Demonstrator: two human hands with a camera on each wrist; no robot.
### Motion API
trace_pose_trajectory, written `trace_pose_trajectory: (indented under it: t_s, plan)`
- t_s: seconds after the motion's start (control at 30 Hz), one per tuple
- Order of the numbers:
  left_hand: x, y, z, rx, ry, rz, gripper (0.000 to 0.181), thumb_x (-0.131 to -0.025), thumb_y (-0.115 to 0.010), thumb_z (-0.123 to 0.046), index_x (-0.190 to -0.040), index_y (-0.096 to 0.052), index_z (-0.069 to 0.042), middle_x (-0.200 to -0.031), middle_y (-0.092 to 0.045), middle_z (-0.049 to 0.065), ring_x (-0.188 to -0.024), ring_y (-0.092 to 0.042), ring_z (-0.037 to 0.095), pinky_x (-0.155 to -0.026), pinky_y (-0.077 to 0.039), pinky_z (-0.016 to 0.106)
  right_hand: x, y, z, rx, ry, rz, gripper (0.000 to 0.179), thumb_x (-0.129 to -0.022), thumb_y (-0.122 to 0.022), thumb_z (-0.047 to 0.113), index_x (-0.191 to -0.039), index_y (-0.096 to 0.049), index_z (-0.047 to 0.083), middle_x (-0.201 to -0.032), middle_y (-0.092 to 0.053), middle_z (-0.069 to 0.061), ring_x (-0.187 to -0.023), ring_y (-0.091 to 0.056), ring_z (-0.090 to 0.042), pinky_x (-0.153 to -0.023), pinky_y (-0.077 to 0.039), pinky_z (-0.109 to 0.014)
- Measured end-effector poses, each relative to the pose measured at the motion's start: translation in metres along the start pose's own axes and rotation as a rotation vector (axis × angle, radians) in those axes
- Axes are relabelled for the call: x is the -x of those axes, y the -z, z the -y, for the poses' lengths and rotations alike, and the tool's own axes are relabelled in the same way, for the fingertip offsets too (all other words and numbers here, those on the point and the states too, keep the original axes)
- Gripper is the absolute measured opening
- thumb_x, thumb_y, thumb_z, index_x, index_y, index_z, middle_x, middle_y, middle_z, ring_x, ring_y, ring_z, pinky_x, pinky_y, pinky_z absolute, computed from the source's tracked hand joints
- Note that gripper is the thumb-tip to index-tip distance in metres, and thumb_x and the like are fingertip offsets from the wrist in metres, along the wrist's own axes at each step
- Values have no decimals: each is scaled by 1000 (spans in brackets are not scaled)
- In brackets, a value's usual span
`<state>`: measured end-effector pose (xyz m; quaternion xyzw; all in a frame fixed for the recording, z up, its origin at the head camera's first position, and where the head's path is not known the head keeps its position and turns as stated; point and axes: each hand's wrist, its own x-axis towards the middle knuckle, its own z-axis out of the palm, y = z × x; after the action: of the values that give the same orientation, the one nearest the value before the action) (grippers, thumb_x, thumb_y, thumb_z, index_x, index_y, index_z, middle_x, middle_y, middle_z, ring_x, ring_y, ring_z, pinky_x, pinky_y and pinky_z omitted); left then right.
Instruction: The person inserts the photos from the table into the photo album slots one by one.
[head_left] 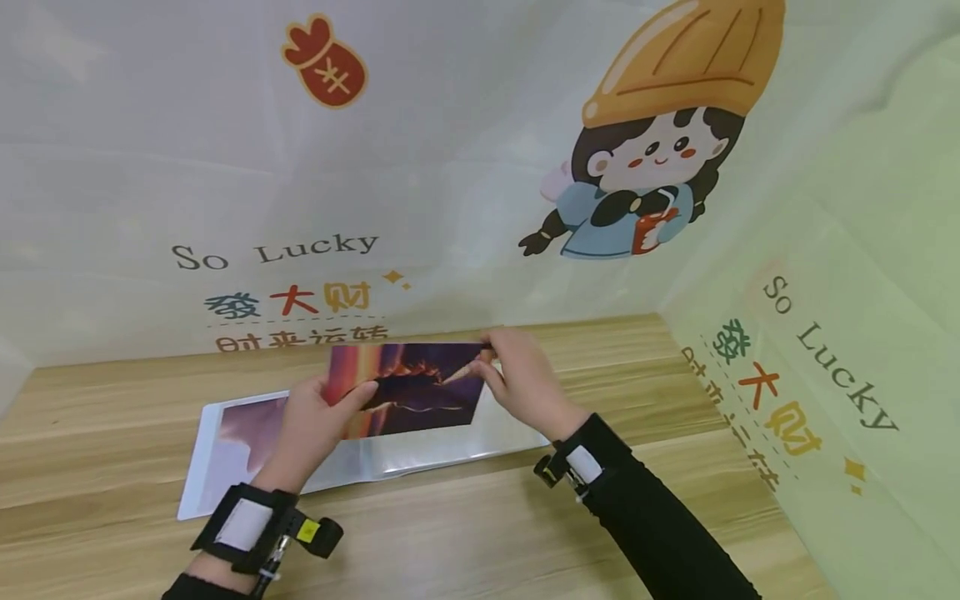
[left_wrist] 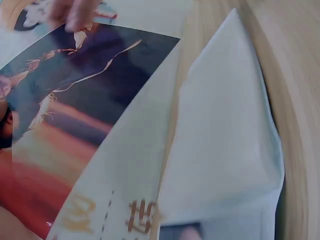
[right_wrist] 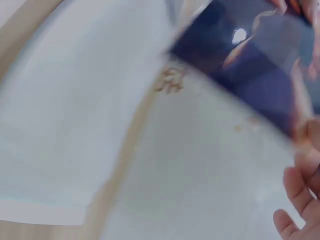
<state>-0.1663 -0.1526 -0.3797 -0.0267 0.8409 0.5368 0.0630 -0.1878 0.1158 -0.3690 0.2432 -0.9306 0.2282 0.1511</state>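
A glossy photo print (head_left: pixel 420 396), dark purple with orange and red streaks, is held up by both hands. My left hand (head_left: pixel 311 425) grips its left end, thumb across the front. At the upper right corner my right hand (head_left: pixel 528 383) pinches the print between thumb and fingers. Below it an open photo album (head_left: pixel 435 458) lies on the table, with a pale purple picture (head_left: pixel 236 450) showing on its left page. The right page looks white and bare in the left wrist view, and the print (left_wrist: pixel 105 80) is raised beside it.
The wooden table (head_left: pixel 480 542) runs back to a printed cloth wall (head_left: pixel 450 183) with cartoon figures and lettering. A second cloth wall (head_left: pixel 862 333) closes the right side. Both wrists wear black straps with small cameras (head_left: pixel 318 537).
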Motion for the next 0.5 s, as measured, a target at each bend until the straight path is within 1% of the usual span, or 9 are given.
trace_pose_trajectory:
  t_s: [0.07, 0.13, 0.2, 0.27, 0.3, 0.33, 0.37, 0.43, 0.5]
  plan:
    - [1, 18, 6, 34, 85, -31, 49, -95, -63, -40, -118, -60, 3, -71, -61, -12, -59, -51, 2, -51, -43, 23, 2, -4, -6, -29, -62, 19, 36, -96, -64, 13, -125, -56, -6, -111, -66, -19, -104, -63, -32, -95, -51, -45]
    - [2, 35, 12, 95, 173, -64, 58, -96, -60, -47, -128, -54, 0, -77, -64, -15, -63, -56, 0, -51, -48, 26, 5, -9, -12, -39, -111, 77, 45, -96, -63, 14, -134, -50, -7, -127, -61, -23, -118, -59, -36, -103, -48, -46]
    - [1, 51, 19, 210, 248, -93, 65, -95, -59, -50, -137, -46, -3, -80, -65, -20, -69, -61, -1, -55, -53, 25, 7, -16, -17, -48, -133, 184, 55, -96, -64, 17, -142, -44, -6, -143, -52, -24, -134, -50, -37, -114, -41, -48]
    - [-2, 63, 26, 309, 309, -105, 70, -94, -58, -52, -145, -39, -8, -88, -61, -23, -73, -62, -1, -57, -54, 23, 10, -22, -21, -61, -127, 321, 64, -96, -66, 22, -148, -38, -3, -155, -40, -22, -145, -38, -36, -120, -33, -47]
    - [-4, 68, 30, 349, 338, -107, 72, -94, -59, -52, -147, -35, -10, -92, -59, -23, -75, -61, -3, -63, -55, 21, 13, -27, -23, -60, -118, 385, 69, -95, -67, 25, -150, -36, -1, -159, -35, -20, -148, -33, -35, -122, -30, -47]
    - [-6, 73, 33, 380, 364, -96, 75, -94, -59, -51, -151, -31, -10, -100, -59, -19, -80, -60, -3, -67, -55, 17, 15, -32, -25, -57, -113, 448, 73, -94, -68, 29, -152, -34, 1, -162, -30, -18, -151, -28, -34, -124, -27, -46]
    - [-8, 77, 37, 403, 385, -78, 78, -95, -59, -50, -153, -27, -10, -101, -59, -17, -81, -60, -3, -69, -55, 17, 18, -37, -28, -56, -106, 500, 76, -93, -69, 31, -153, -33, 2, -164, -26, -17, -153, -24, -33, -125, -24, -46]
    - [-10, 84, 44, 415, 407, -25, 77, -97, -58, -46, -154, -23, -7, -100, -58, -16, -81, -60, -2, -70, -56, 18, 24, -46, -32, -39, -107, 577, 81, -91, -71, 35, -154, -32, 2, -166, -20, -15, -155, -19, -32, -126, -22, -46]
    - [-12, 91, 51, 411, 433, 42, 70, -99, -55, -41, -151, -26, -4, -91, -62, -17, -78, -62, 0, -69, -58, 22, 30, -54, -36, -6, -113, 622, 84, -90, -71, 39, -154, -31, 1, -166, -18, -16, -155, -16, -33, -126, -20, -46]
